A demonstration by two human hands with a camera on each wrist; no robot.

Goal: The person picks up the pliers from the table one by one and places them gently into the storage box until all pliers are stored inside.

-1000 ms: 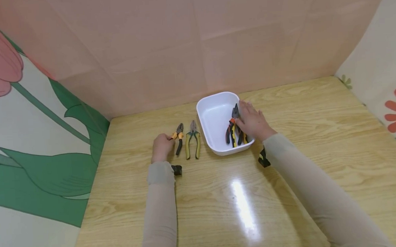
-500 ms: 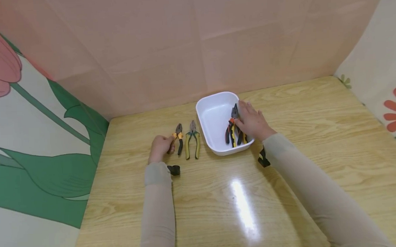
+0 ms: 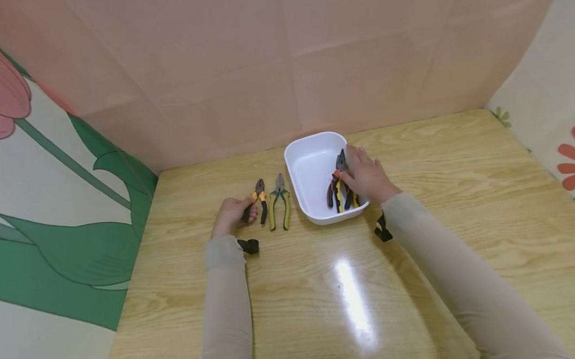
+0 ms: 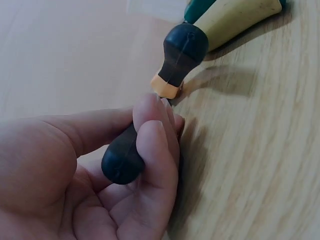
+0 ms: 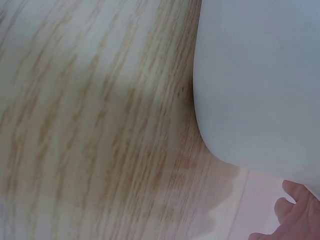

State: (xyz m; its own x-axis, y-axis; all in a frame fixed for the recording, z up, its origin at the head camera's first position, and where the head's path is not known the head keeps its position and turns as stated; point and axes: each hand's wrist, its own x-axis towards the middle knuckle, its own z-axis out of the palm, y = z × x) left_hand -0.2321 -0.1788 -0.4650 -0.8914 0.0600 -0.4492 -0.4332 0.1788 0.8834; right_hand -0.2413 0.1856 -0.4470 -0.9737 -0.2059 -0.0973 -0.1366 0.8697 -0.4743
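In the head view my left hand [image 3: 232, 214] grips one black handle of the combination pliers [image 3: 263, 210] with orange-and-black handles. The left wrist view shows fingers and thumb round that handle [image 4: 120, 162], the other handle [image 4: 185, 47] standing apart. Just right of them on the table lie yellow-green pliers [image 3: 287, 211], legs spread. My right hand [image 3: 369, 178] rests over the right rim of a white plastic box [image 3: 313, 220], thumb inside, other fingers extended outside. Inside the box, several pliers [image 3: 338, 190] with red, yellow and black handles lie partly under that hand.
The wood-grain table [image 3: 312, 307] carries everything. A pink backdrop [image 3: 216, 97] rises behind the box, a flower-printed panel [image 3: 67, 221] stands at left, and another printed panel [image 3: 554, 109] at right. Black wrist straps [image 3: 383, 230] show beneath the sleeves.
My left hand has shifted slightly left and round the handle of the orange-and-black pliers, whose legs now stand wider apart. The right hand and the box have stayed put.
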